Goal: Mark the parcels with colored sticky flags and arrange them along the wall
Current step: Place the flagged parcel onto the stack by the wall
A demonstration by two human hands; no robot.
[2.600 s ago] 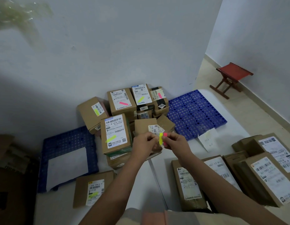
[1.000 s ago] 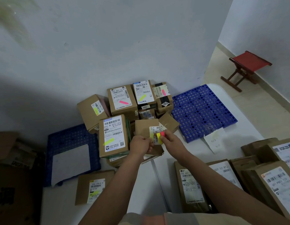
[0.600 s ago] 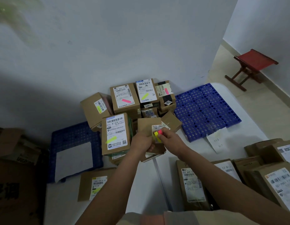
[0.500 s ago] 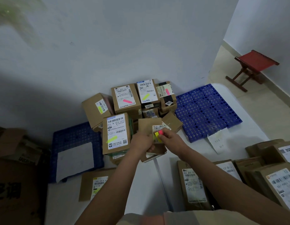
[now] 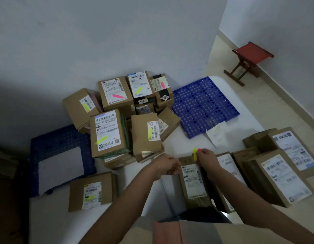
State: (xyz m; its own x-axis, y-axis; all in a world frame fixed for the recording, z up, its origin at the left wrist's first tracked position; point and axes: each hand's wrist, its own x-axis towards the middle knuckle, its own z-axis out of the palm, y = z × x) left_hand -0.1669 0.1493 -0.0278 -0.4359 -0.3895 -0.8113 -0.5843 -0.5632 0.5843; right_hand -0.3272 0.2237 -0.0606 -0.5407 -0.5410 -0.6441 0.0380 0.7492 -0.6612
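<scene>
Parcel pile (image 5: 121, 118): brown cartons stacked against the wall (image 5: 100, 41), each showing a yellow or pink flag on its label. Front carton of the pile (image 5: 145, 134): yellow flag on its label edge. Sticky flags (image 5: 195, 153), yellow and pink: pinched in the right hand (image 5: 206, 158), right of the pile, above an unflagged parcel (image 5: 193, 182). Left hand (image 5: 167, 164): just below the pile, fingers loosely curled, holding nothing. Further unflagged parcels (image 5: 279, 176): right of that parcel. Single flagged parcel (image 5: 92, 191): lying flat, below-left of the pile. Blue pallets (image 5: 203, 104): either side of the pile. Red stool (image 5: 249, 59): far right
</scene>
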